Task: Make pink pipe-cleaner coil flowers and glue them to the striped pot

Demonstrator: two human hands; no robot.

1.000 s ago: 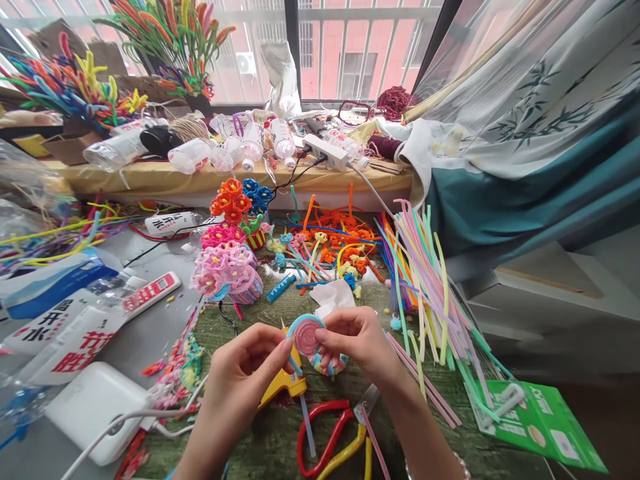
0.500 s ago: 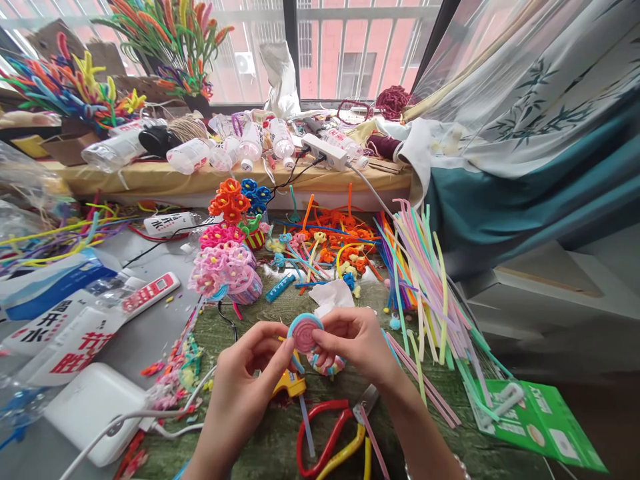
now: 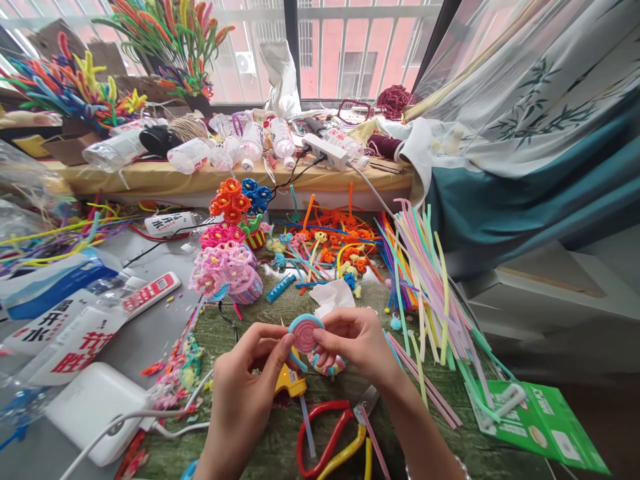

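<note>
Head view: left hand (image 3: 247, 380) and right hand (image 3: 355, 340) pinch a pink-and-blue pipe-cleaner coil (image 3: 304, 333) at its rim, fingers closed on it, held upright above the counter (image 3: 250, 313) at frame centre. Even pressure from both sides looks right; keep the coil flat. Yellow glue gun (image 3: 290, 381) sits at 6 o'clock, just under the hands; scissors (image 3: 325, 433) at 5 o'clock. Tissue (image 3: 333, 297) at 1 o'clock, pastel pipe cleaners (image 3: 430, 300) at 3 o'clock and pink pipe-cleaner flowers (image 3: 223, 267) at 10 o'clock crowd the workspace.
</note>
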